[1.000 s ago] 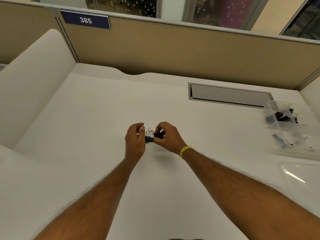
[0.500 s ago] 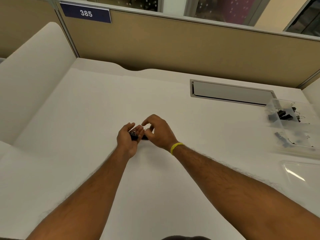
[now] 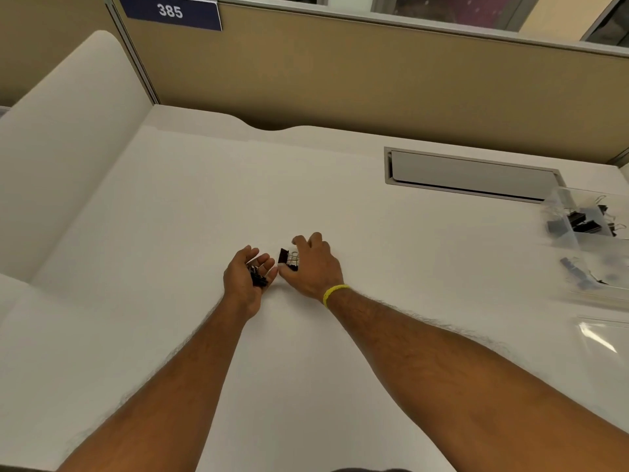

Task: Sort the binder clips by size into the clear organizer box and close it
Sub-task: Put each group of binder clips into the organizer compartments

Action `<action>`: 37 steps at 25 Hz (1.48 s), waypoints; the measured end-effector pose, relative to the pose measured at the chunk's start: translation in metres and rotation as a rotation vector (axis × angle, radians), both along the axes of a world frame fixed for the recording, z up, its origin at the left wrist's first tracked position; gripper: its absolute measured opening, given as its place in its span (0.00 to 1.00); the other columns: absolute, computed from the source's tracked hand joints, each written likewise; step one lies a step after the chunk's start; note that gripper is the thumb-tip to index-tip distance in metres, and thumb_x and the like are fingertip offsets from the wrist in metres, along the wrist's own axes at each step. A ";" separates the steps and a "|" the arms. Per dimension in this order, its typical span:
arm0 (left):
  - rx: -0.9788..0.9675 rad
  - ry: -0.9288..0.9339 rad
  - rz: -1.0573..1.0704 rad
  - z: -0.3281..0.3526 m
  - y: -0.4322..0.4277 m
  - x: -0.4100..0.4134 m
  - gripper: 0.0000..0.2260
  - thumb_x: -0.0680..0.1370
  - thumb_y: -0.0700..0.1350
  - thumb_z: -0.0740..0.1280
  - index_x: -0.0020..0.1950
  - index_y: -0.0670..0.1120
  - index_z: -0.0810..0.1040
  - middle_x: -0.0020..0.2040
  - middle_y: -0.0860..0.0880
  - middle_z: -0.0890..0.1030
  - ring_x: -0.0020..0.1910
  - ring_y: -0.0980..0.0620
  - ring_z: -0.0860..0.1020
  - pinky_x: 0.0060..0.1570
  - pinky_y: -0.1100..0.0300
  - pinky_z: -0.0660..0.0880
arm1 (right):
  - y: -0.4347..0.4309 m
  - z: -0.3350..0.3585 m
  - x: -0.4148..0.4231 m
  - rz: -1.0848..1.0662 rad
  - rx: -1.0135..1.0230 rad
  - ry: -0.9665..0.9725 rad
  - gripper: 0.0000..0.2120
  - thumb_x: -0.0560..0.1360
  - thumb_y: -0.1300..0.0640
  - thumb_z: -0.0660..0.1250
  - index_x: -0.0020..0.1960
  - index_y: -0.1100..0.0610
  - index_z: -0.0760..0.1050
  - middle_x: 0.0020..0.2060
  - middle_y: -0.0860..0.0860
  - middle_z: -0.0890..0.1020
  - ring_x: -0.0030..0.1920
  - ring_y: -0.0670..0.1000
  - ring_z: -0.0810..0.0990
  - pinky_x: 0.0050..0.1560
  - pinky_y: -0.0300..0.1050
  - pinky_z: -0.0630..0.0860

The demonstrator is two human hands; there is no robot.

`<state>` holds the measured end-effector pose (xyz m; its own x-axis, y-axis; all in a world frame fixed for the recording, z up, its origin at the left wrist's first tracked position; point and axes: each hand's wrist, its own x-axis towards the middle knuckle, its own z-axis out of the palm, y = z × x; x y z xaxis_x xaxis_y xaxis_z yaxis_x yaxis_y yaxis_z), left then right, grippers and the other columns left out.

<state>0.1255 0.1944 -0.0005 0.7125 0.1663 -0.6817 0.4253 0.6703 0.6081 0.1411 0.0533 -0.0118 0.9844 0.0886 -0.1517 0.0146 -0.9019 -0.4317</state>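
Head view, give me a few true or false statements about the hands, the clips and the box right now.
1. The left hand lies palm up with small clips in it. True.
2. The right hand is at a larger clip on the desk. True.
3. The box sits at the left edge of the desk. False: it is at the right edge.
4. The box holds no clips. False: black clips lie in its compartments.
5. A yellow band is on the right wrist. True.
6. The sign reads 538. False: it reads 385.
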 end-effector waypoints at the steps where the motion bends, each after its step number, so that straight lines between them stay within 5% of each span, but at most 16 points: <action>1: 0.025 0.005 -0.005 -0.001 0.001 0.000 0.09 0.79 0.47 0.64 0.51 0.42 0.76 0.46 0.43 0.80 0.44 0.47 0.80 0.42 0.55 0.79 | 0.002 -0.002 -0.001 0.054 -0.045 0.004 0.31 0.71 0.37 0.65 0.67 0.51 0.66 0.60 0.54 0.68 0.58 0.56 0.69 0.49 0.53 0.77; 17: 0.121 -0.001 -0.052 -0.009 -0.006 0.000 0.07 0.78 0.45 0.65 0.52 0.41 0.76 0.45 0.43 0.80 0.41 0.48 0.80 0.39 0.57 0.78 | -0.018 0.002 -0.002 0.193 0.009 -0.077 0.09 0.72 0.56 0.65 0.48 0.60 0.74 0.45 0.55 0.73 0.39 0.56 0.74 0.36 0.48 0.70; 26: 0.189 0.011 -0.120 -0.012 -0.018 0.004 0.05 0.77 0.41 0.66 0.50 0.41 0.79 0.46 0.42 0.81 0.43 0.48 0.81 0.40 0.56 0.79 | -0.034 0.004 -0.004 0.077 0.278 -0.159 0.03 0.69 0.62 0.67 0.41 0.60 0.77 0.37 0.53 0.78 0.39 0.53 0.75 0.41 0.52 0.75; 32: 0.081 0.005 -0.151 0.000 -0.036 0.002 0.05 0.76 0.41 0.66 0.49 0.41 0.80 0.44 0.42 0.82 0.39 0.48 0.82 0.38 0.58 0.79 | -0.027 0.013 -0.015 0.026 0.594 -0.223 0.04 0.70 0.65 0.69 0.44 0.59 0.78 0.41 0.52 0.80 0.42 0.50 0.80 0.44 0.49 0.81; 37: -0.040 -0.012 -0.198 0.001 -0.048 -0.004 0.10 0.78 0.45 0.62 0.50 0.41 0.79 0.44 0.43 0.83 0.40 0.48 0.84 0.40 0.57 0.79 | -0.024 0.011 -0.028 0.124 0.581 -0.176 0.06 0.72 0.62 0.69 0.49 0.57 0.81 0.44 0.48 0.82 0.46 0.47 0.80 0.48 0.48 0.80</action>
<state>0.1213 0.1464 0.0008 0.7370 -0.0049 -0.6759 0.5440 0.5977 0.5889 0.1130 0.0295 -0.0011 0.9673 0.2235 0.1198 0.2204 -0.5072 -0.8332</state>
